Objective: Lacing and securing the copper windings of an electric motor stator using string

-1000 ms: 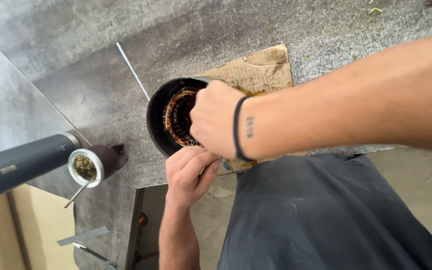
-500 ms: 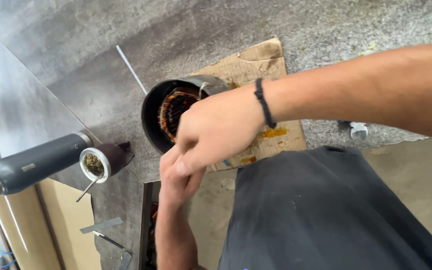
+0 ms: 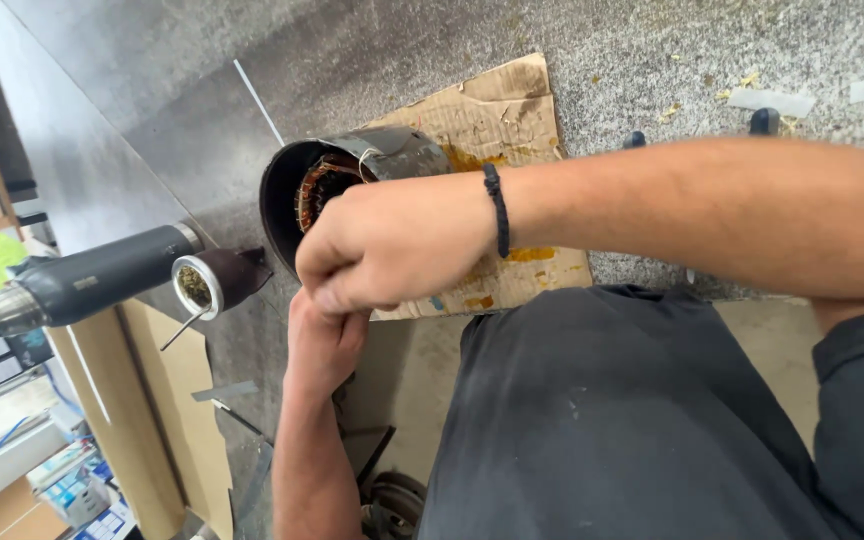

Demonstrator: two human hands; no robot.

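Currently the motor casing (image 3: 352, 175), a dark metal cylinder with copper windings showing inside its open end, lies on its side on a stained piece of cardboard (image 3: 497, 110) at the near edge of the grey stone workbench (image 3: 652, 50). Its open end faces left. The right hand (image 3: 392, 240) sits in front of the casing's mouth, fingers curled shut into a loose fist; what they pinch cannot be told. A black band circles that wrist. The left hand (image 3: 322, 335) comes up from below, just under the right hand and touching it; its fingers are hidden behind the right hand, so their state cannot be told. Left of the casing, a dark tool handle (image 3: 92, 280) juts out, ending beside a small round cup (image 3: 207, 283).
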